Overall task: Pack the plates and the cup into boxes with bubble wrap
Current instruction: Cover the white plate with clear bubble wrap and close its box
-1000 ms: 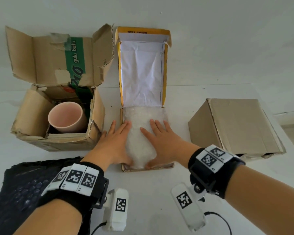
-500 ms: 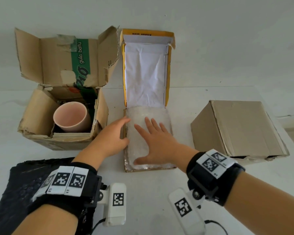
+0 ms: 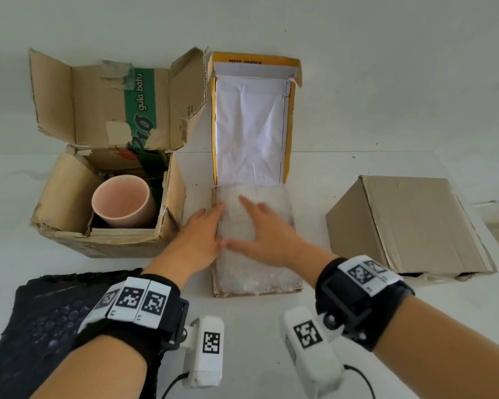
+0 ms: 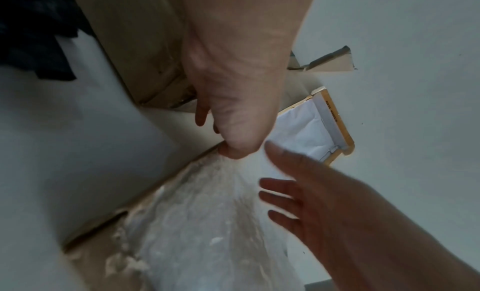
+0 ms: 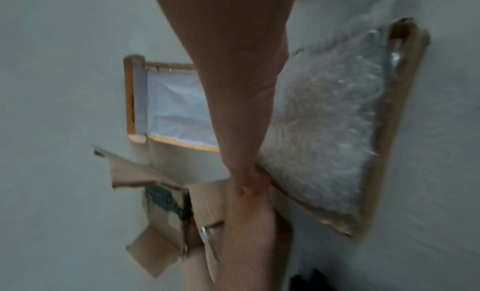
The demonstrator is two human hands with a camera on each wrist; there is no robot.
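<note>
On a white surface set against a pale wall, we see a flat box with a yellow-edged lid standing open, its tray filled to the rim with clear bubble wrap. Our right hand lies over the wrap with fingers straight and spread wide, holding nothing; whether the palm presses down we cannot tell. Our left hand sits at the tray's left edge, fingers extended along the cardboard wall, thumb side touching the wrap, gripping nothing. The left wrist view shows both hands meeting above the wrap; the right wrist view is blurred. The plates are not visible under the wrap. Left of the flat box stands an open brown carton printed "gula batu", with a pink cup tilted inside it. A closed cardboard box sits well apart to the right. A sheet of black bubble wrap lies at the near left, under our left forearm.
</note>
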